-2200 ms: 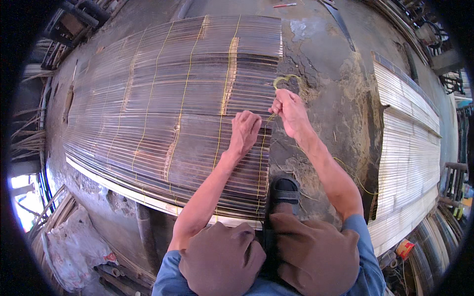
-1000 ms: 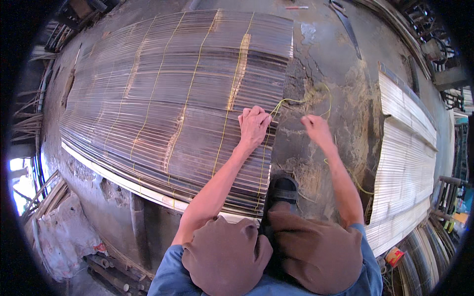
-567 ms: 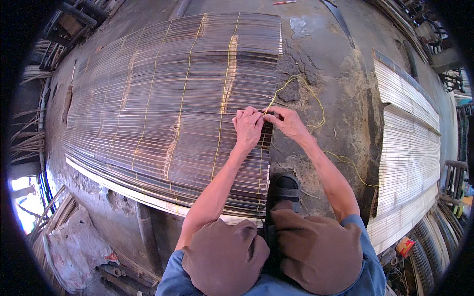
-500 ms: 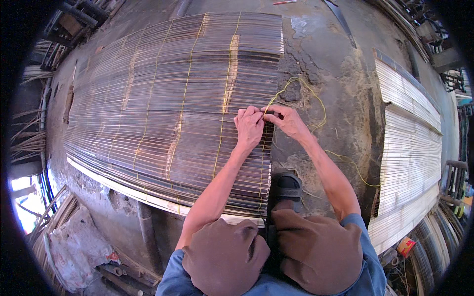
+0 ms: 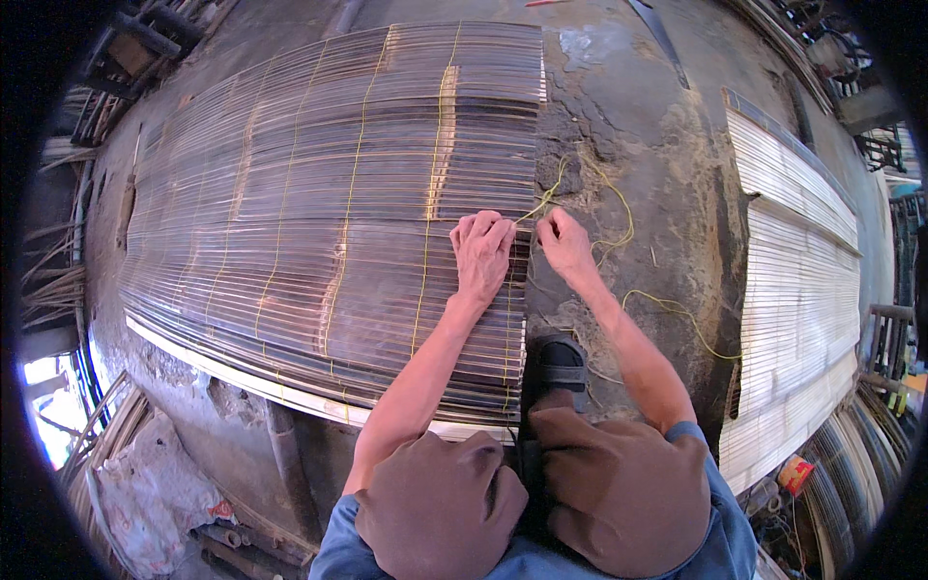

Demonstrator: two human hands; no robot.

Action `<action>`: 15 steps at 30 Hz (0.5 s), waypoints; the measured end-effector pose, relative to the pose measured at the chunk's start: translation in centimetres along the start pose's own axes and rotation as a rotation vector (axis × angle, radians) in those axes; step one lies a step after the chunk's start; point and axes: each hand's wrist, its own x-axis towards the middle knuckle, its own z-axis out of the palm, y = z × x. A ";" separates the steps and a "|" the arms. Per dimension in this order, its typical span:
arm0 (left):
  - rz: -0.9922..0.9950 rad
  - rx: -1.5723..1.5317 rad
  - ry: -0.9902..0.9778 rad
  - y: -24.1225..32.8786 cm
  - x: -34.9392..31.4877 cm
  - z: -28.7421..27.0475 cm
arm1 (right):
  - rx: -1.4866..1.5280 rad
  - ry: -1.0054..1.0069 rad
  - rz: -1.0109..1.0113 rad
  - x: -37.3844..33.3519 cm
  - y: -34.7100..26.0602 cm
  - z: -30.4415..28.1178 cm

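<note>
A wide blind of thin slats (image 5: 290, 184), tied across with yellow string lines, lies flat to my left. Over its right edge my left hand (image 5: 481, 253) is closed, knuckles up, its fingertips hidden around the slats. Loose yellow string (image 5: 626, 217) leaves the blind beside those fingers and loops over the ground to the right. Just right of the edge, a small gap from the left hand, my right hand (image 5: 568, 249) is closed in a pinch where the string passes. The exact grip on the thin string is hard to see.
A second, paler slatted blind (image 5: 800, 290) lies at the right. My sandalled foot (image 5: 561, 372) stands beside the near blind's edge. A long dark blade (image 5: 660, 43) lies at the far right. A pale sack (image 5: 145, 493) and a red tin (image 5: 795, 476) are near the lower corners.
My right hand has drawn away from the left, to the right and slightly nearer me. The string by the fingers now bunches in a smaller crossing loop. My left hand stays at the blind's edge.
</note>
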 end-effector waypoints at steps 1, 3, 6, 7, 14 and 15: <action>0.100 0.003 0.124 0.0 -0.1 -0.1 | -0.044 -0.015 0.157 -0.2 0.6 0.5; 0.067 0.053 0.063 -0.3 -0.1 -0.2 | 0.207 0.049 0.105 0.0 1.4 1.2; 0.118 0.053 0.024 -0.6 0.3 -0.5 | 0.451 0.032 0.162 0.7 1.4 1.1; 0.116 0.044 0.006 -0.7 0.5 -0.6 | 0.560 0.017 0.105 0.8 1.1 0.9; 0.056 -0.203 -0.095 -1.8 1.6 0.1 | 0.371 -0.028 -0.084 2.2 -3.0 -0.2; 0.040 -0.217 -0.138 -1.9 1.6 0.1 | 0.354 -0.058 -0.089 2.7 -3.6 0.0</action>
